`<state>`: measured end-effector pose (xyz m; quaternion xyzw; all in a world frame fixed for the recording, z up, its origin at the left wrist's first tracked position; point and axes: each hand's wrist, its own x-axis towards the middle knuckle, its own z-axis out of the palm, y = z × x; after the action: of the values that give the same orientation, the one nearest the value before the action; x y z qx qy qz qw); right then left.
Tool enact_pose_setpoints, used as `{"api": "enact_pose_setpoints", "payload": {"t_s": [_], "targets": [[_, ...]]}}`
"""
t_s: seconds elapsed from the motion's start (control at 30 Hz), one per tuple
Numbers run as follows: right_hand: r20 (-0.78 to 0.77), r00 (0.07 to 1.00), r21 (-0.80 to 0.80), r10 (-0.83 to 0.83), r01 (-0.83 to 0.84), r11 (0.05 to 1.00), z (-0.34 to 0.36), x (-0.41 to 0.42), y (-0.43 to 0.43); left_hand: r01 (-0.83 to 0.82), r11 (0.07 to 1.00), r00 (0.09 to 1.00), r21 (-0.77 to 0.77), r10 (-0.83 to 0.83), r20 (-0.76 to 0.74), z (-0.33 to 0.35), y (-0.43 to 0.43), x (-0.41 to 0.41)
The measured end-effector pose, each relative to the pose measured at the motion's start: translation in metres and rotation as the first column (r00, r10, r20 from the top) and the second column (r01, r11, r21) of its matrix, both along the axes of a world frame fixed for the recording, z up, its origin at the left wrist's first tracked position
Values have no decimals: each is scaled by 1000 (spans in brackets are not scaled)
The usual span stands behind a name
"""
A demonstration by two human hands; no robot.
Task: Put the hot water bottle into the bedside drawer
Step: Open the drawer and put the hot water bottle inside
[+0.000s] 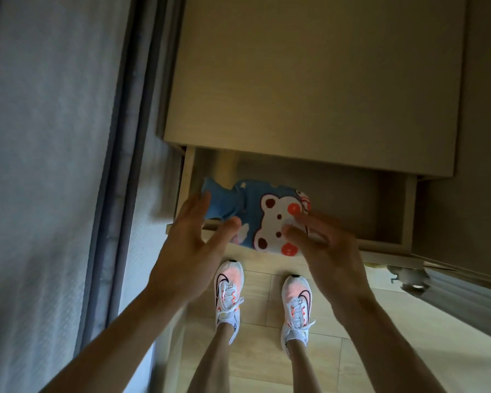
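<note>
The hot water bottle [267,211] has a blue cover with a white bear face and red cheeks. It lies across the left front edge of the open bedside drawer [407,211], its narrow neck pointing left. My left hand [193,234] holds the neck end between thumb and spread fingers. The bear-face end is pinched between the thumb and fingers of my right hand [326,248]. The drawer's pale bottom [338,194] shows to the right of the bottle. Part of the bottle's lower edge is hidden behind my fingers.
The beige cabinet top [309,89] overhangs the drawer's back. A grey curtain [54,165] hangs close on the left. My feet in white and orange shoes [228,293] stand on the wooden floor just in front of the drawer. A grey bed edge [471,304] lies at lower right.
</note>
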<state>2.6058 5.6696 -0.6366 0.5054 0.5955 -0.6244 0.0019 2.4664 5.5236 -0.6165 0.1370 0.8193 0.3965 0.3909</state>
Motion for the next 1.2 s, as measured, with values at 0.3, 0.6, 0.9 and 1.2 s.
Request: {"api": "enact_pose_setpoints", "payload": {"t_s": [0.3, 0.6, 0.9, 1.2], "targets": [[11, 1000, -115, -4, 5, 993, -62, -32, 39, 90, 995, 995, -51, -87, 49, -64, 33, -36], [217, 947, -171, 236, -201, 964, -89, -48, 58, 169, 956, 985, -238, -158, 64, -84, 39, -39], [45, 998, 479, 51, -66, 875, -20, 15, -33, -80, 996, 974, -51, 67, -215, -31, 1, 42], [283, 934, 65, -217, 207, 976, -49, 54, -74, -382, 849, 864, -365, 468, 185, -41, 0, 99]]}}
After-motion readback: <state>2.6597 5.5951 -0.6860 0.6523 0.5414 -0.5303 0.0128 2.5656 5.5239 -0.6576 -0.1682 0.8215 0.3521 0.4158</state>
